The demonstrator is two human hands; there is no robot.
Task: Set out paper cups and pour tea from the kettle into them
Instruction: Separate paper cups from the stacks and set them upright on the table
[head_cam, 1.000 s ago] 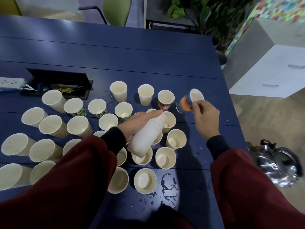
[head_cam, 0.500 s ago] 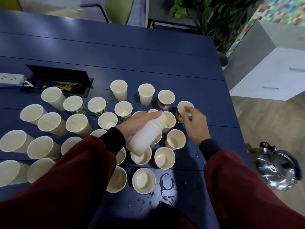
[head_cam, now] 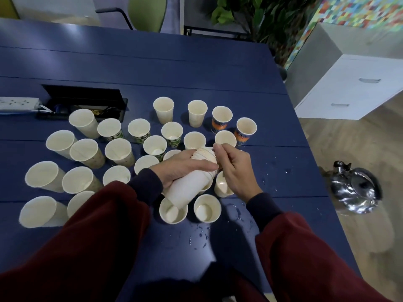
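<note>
My left hand [head_cam: 183, 165] grips a tilted stack of white paper cups [head_cam: 187, 189] above the middle of the dark blue table [head_cam: 152, 68]. My right hand [head_cam: 234, 167] pinches the rim at the top end of that stack. Several open paper cups stand upright around my hands; an orange-and-blue printed cup [head_cam: 246, 130] stands alone at the right end of the group, beside another printed cup [head_cam: 221, 119]. A shiny steel kettle [head_cam: 354, 188] sits on the floor to the right of the table.
Spilled drops [head_cam: 201, 235] wet the table's near part. A black cable box [head_cam: 85, 99] and a white power strip [head_cam: 18, 103] lie at the left. Beyond the table stand a green chair [head_cam: 147, 13] and a plant [head_cam: 257, 16]; a white drawer cabinet [head_cam: 353, 88] is at the right.
My right hand set the orange-and-blue cup down at the right end of the group, let go, and came back to the top of the stack in my left hand.
</note>
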